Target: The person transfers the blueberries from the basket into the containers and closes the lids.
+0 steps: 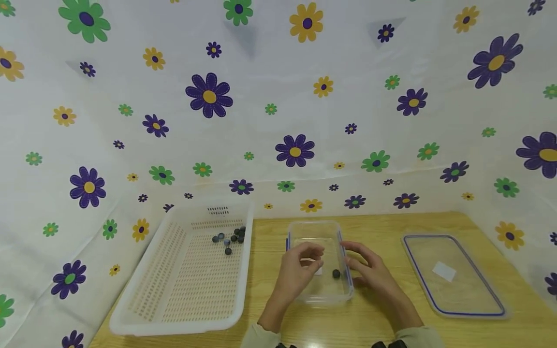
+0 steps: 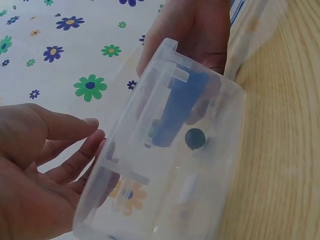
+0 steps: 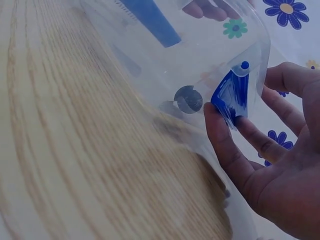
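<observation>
A clear plastic food container (image 1: 313, 300) with blue side latches stands on the table. Inside it lies one dark round ball (image 1: 336, 274), blueberry-like, near the right wall. My left hand (image 1: 297, 270) hovers over the container's left side, fingers loosely bent, with a gap between thumb and fingertips and nothing visible there. In the left wrist view its fingertips (image 2: 97, 137) are right at the container's rim. My right hand (image 1: 372, 270) holds the container's right side. The right wrist view shows its fingers (image 3: 220, 130) around the blue latch (image 3: 232, 95).
A white perforated basket (image 1: 183, 290) stands on the left, with several dark round balls (image 1: 228, 251) at its far right. A clear lid with a blue seal (image 1: 467, 282) lies flat on the right. Flower-printed sheeting (image 1: 261, 135) encloses the wooden table (image 1: 378, 227).
</observation>
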Available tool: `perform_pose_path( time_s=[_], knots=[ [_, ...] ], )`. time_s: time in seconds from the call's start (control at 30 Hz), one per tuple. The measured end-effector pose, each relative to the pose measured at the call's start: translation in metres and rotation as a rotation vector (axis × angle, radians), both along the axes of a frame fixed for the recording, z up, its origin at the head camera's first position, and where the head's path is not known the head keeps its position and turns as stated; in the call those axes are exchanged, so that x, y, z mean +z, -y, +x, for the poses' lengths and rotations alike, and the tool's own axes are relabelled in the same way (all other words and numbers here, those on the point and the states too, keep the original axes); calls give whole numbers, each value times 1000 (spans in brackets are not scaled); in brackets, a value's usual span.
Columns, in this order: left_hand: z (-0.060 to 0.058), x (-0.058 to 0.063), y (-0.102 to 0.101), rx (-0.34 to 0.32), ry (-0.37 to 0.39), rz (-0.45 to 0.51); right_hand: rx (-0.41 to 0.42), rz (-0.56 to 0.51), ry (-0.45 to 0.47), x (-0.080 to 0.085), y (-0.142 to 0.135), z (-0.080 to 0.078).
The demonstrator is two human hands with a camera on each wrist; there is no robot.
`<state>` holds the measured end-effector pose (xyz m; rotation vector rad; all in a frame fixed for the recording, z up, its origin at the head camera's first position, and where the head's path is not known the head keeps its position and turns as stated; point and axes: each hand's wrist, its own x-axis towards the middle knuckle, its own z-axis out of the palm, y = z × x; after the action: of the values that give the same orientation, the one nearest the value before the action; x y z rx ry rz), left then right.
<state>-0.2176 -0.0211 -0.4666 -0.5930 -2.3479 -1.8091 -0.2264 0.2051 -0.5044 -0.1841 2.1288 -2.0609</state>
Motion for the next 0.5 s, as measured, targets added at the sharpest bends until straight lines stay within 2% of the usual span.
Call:
perform_pose_path(
  time_s=[0.1,0.2,0.33,0.5],
  knots=[
    [3,3,1,-3,-21,-15,1,9,3,1,-1,0],
    [4,12,0,-18,-25,-15,-10,15,0,2,-3,0],
    [9,31,5,-46,-15,6,-14,-3,-2,3,-4,1],
    [20,61,25,-58,-9,54,3,19,-25,0,-3,1]
  ],
)
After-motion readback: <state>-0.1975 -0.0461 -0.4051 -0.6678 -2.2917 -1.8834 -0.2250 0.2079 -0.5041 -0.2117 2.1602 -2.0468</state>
